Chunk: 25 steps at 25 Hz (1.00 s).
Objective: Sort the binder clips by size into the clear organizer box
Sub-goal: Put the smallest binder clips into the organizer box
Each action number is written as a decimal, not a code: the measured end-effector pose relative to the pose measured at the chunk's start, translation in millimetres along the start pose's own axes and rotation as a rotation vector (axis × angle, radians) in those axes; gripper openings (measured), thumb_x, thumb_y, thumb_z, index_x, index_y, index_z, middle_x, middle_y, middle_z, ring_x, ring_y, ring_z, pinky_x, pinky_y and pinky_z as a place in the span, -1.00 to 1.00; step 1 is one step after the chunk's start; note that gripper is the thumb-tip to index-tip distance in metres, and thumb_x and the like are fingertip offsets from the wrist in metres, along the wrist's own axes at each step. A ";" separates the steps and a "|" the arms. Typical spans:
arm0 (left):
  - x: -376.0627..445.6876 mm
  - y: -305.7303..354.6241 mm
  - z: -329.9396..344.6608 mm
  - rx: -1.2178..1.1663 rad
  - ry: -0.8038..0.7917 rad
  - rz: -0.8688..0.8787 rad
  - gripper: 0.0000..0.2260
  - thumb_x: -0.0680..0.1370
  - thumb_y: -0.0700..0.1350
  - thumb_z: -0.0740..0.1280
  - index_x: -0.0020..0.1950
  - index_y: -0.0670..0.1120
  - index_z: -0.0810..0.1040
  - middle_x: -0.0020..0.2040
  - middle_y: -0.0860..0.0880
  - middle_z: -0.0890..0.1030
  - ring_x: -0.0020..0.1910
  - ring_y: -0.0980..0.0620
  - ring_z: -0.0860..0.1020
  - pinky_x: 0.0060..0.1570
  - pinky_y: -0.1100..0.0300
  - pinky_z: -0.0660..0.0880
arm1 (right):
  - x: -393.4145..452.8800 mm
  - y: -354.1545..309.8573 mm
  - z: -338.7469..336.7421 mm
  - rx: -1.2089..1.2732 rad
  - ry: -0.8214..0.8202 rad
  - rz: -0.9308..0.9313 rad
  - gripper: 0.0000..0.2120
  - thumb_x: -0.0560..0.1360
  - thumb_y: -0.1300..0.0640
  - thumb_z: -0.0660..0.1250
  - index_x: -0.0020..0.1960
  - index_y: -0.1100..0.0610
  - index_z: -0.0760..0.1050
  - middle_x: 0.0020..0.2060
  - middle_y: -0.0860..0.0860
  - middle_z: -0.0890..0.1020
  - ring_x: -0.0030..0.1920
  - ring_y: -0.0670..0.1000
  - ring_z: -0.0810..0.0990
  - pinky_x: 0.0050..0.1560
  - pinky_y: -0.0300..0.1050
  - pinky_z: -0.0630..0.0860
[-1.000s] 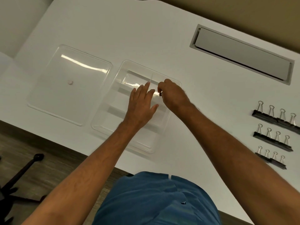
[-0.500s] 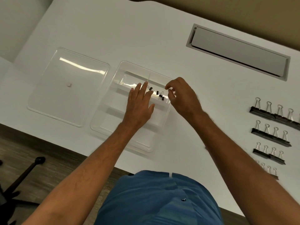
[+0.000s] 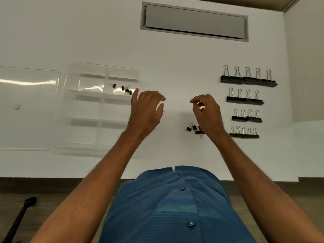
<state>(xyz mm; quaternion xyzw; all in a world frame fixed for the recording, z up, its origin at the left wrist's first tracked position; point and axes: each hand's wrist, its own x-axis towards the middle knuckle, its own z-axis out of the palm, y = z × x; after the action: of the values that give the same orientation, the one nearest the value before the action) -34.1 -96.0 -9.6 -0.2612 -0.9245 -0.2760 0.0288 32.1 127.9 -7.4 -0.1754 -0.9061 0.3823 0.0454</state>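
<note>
Nearest: a blue buttoned shirt (image 3: 175, 204), both bare forearms reaching out over the white counter (image 3: 175, 55). Down left, a dark chair leg (image 3: 19, 218) on the floor.

Over the counter now. Left hand (image 3: 146, 109) hovering just right of the clear organizer box (image 3: 82, 134), fingers (image 3: 158, 97) spread and loosely bent, holding nothing. Right hand (image 3: 207, 111) across from it, fingers (image 3: 197, 99) curled inward with thumb close to fingertips, nothing seen between them.

Just under the right wrist: a small loose cluster of tiny binder clips (image 3: 195, 129) on the counter, below and slightly left of the right fingers, apart from them, partly hidden by the wrist.

Right of that hand, four neat rows by size. Nearest, the smallest row (image 3: 244, 134); then a small-medium row (image 3: 247, 117); then a medium row (image 3: 244, 99); farthest, the largest row (image 3: 248, 78). All clear of both hands.

On the left, divided compartments in the organizer. A few tiny clips in the box (image 3: 125, 89), lying in the far right compartment, just left of the left thumb, not touching it.

Further left, the clear lid (image 3: 26, 109) flat on the counter beside the box.

Far back: a grey recessed cable flap (image 3: 193, 21) set in the counter.
</note>
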 end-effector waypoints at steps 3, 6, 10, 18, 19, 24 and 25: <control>-4.9 35.4 31.3 -0.089 -0.119 0.053 -0.84 0.60 -0.09 0.30 0.16 0.00 0.59 0.11 0.07 0.62 0.17 0.03 0.54 0.40 -0.01 0.22 | -23.6 40.6 -22.0 -0.015 0.008 0.094 -0.81 0.57 0.26 0.27 0.02 0.01 0.58 -0.01 -0.13 0.56 -0.07 -0.17 0.57 -0.16 -0.39 0.45; -11.1 62.8 59.2 -0.229 -0.340 0.007 -0.80 0.62 -0.07 0.30 0.24 -0.01 0.55 0.18 0.03 0.57 0.17 -0.01 0.52 0.18 0.07 0.43 | -41.1 68.8 -35.1 -0.020 0.008 0.136 -0.83 0.59 0.26 0.28 0.07 0.04 0.57 0.01 -0.08 0.56 -0.07 -0.17 0.55 -0.14 -0.38 0.47; -12.2 89.2 84.8 -0.211 -0.573 -0.059 -0.63 0.60 -0.09 0.34 0.40 -0.04 0.44 0.28 -0.04 0.44 0.18 -0.02 0.47 0.11 0.05 0.52 | -57.0 94.3 -36.9 -0.042 -0.166 0.170 -0.69 0.55 0.19 0.35 0.28 0.06 0.49 0.15 -0.05 0.46 0.02 -0.08 0.50 0.05 -0.15 0.55; -8.2 102.3 109.3 -0.077 -0.573 -0.104 -0.77 0.55 -0.20 0.40 0.20 -0.12 0.52 0.16 -0.10 0.43 -0.02 -0.03 0.48 -0.10 0.01 0.57 | -62.3 93.2 -17.0 -0.137 -0.339 0.062 -0.37 0.45 -0.02 0.52 0.44 0.08 0.38 0.30 0.05 0.35 0.27 0.03 0.35 0.14 -0.12 0.48; -6.9 102.6 109.8 -0.079 -0.566 -0.114 -0.81 0.56 -0.20 0.39 0.16 -0.13 0.52 0.14 -0.10 0.43 -0.06 -0.02 0.48 -0.12 0.02 0.56 | -60.0 92.6 -14.5 -0.142 -0.333 0.053 -0.41 0.46 0.02 0.52 0.41 0.09 0.40 0.29 0.06 0.35 0.25 0.04 0.37 0.11 -0.09 0.51; -5.2 104.5 111.2 -0.057 -0.499 -0.152 -0.92 0.56 -0.22 0.36 0.03 -0.17 0.50 0.06 -0.12 0.46 -0.19 -0.02 0.47 -0.21 0.00 0.52 | -47.2 89.9 -14.0 -0.109 -0.339 0.027 -0.72 0.50 0.20 0.47 0.18 0.14 0.51 0.14 0.08 0.42 0.11 0.06 0.44 0.01 -0.07 0.53; -5.4 104.9 111.8 -0.045 -0.491 -0.161 -0.93 0.56 -0.22 0.35 0.01 -0.16 0.49 0.03 -0.11 0.47 -0.20 -0.03 0.47 -0.21 -0.01 0.52 | -45.6 89.9 -14.3 -0.118 -0.339 0.014 -0.77 0.51 0.24 0.45 0.13 0.15 0.51 0.11 0.09 0.43 0.07 0.06 0.45 -0.02 -0.06 0.53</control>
<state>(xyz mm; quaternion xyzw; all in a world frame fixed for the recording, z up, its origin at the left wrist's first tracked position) 33.1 34.9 -53.3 -0.2465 -0.9153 -0.2261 -0.2245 103.2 179.6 -58.7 -0.1172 -0.9203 0.3531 -0.1211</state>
